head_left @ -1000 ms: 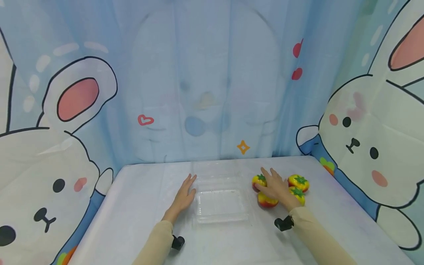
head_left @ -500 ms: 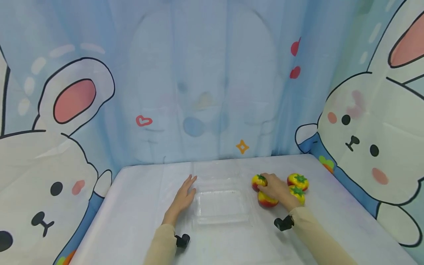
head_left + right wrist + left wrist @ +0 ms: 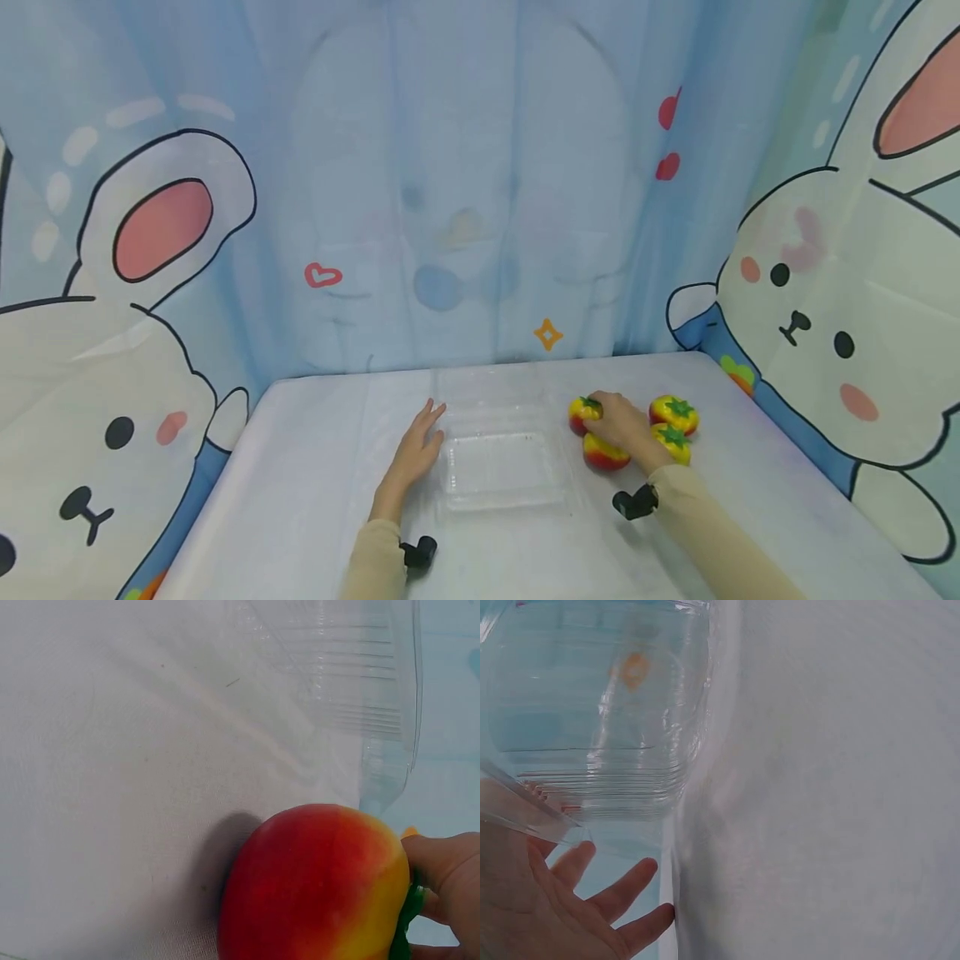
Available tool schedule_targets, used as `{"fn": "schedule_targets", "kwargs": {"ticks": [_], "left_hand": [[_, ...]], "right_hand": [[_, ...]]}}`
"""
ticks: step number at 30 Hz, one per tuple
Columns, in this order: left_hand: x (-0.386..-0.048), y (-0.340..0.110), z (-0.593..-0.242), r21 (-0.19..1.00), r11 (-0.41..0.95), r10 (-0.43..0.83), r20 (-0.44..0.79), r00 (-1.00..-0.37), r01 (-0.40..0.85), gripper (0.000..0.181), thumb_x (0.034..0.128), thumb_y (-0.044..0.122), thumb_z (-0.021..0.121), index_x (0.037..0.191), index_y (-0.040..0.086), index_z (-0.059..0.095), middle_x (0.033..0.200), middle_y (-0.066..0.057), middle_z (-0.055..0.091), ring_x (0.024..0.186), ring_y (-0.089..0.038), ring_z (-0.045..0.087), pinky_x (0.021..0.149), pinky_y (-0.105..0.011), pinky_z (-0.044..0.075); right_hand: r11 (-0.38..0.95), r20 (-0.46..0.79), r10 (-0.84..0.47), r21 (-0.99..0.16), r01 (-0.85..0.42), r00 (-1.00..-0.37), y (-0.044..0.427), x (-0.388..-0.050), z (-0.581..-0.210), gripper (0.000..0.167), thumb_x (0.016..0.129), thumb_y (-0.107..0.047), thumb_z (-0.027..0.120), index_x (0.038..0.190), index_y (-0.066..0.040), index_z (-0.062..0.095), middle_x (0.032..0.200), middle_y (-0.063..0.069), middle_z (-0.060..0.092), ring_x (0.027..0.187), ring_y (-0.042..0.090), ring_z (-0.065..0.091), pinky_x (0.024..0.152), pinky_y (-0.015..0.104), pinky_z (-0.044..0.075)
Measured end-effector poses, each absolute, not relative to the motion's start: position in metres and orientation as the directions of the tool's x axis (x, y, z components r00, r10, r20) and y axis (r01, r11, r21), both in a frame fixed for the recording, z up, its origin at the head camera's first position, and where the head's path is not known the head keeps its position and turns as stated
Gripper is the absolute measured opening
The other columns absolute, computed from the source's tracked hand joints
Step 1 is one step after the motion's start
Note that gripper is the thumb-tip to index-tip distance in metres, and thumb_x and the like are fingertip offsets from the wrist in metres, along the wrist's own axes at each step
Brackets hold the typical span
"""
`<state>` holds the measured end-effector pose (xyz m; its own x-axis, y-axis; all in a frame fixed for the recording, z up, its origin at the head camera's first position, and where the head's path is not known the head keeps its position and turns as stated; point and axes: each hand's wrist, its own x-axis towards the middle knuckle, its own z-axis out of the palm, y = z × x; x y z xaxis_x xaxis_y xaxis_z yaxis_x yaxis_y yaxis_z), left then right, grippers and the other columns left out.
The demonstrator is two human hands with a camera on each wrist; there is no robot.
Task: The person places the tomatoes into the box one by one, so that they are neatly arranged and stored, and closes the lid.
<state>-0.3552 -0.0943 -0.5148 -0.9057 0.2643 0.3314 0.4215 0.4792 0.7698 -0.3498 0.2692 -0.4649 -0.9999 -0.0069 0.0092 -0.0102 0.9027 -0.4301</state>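
The red-and-yellow fruit [image 3: 578, 414], right of centre in the head view, is pinched between thumb and fingers of the right hand [image 3: 624, 419]. One similar fruit [image 3: 604, 453] lies just below it, and two more fruits [image 3: 672, 412] lie further right. Left of lower centre, the left hand [image 3: 417, 452], fingers spread, is at the left side of the clear plastic container [image 3: 499, 468] on the white table [image 3: 322, 467].

The right hand [image 3: 621, 421], its fingers stretched out over the far-left fruit [image 3: 577, 414] a second ago, has curled them down and now grips it with the thumb. The left sleeve [image 3: 377, 562] has swung slightly rightward, its black wrist camera [image 3: 422, 552] too.
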Motion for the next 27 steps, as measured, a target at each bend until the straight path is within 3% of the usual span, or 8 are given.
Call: {"fn": "schedule_targets", "kwargs": {"ticks": [12, 27], "left_hand": [[-0.354, -0.095, -0.514, 0.776, 0.482, 0.266, 0.313, -0.912, 0.407, 0.048, 0.0976, 0.01, 0.047, 0.145, 0.003, 0.047, 0.157, -0.024, 0.028, 0.143, -0.045, 0.026, 0.115, -0.061, 0.023], [-0.355, -0.095, -0.513, 0.763, 0.493, 0.271, 0.321, -0.907, 0.417, 0.047, 0.0971, 0.007, 0.046, 0.144, 0.0, 0.047, 0.155, -0.028, 0.029, 0.142, -0.046, 0.028, 0.116, -0.058, 0.024]], "right_hand": [[0.908, 0.035, 0.039, -0.419, 0.021, -0.999, 0.268, -0.351, -0.465, 0.056, 0.093, -0.024, 0.067, 0.137, 0.005, 0.048, 0.125, 0.03, 0.055, 0.101, 0.039, 0.055, 0.094, 0.061, 0.048], [0.893, 0.16, -0.005, -0.443, -0.076, -0.987, 0.252, -0.345, -0.437, 0.056, 0.095, -0.029, 0.063, 0.138, 0.004, 0.048, 0.124, 0.028, 0.056, 0.099, 0.038, 0.054, 0.091, 0.06, 0.048]]}}
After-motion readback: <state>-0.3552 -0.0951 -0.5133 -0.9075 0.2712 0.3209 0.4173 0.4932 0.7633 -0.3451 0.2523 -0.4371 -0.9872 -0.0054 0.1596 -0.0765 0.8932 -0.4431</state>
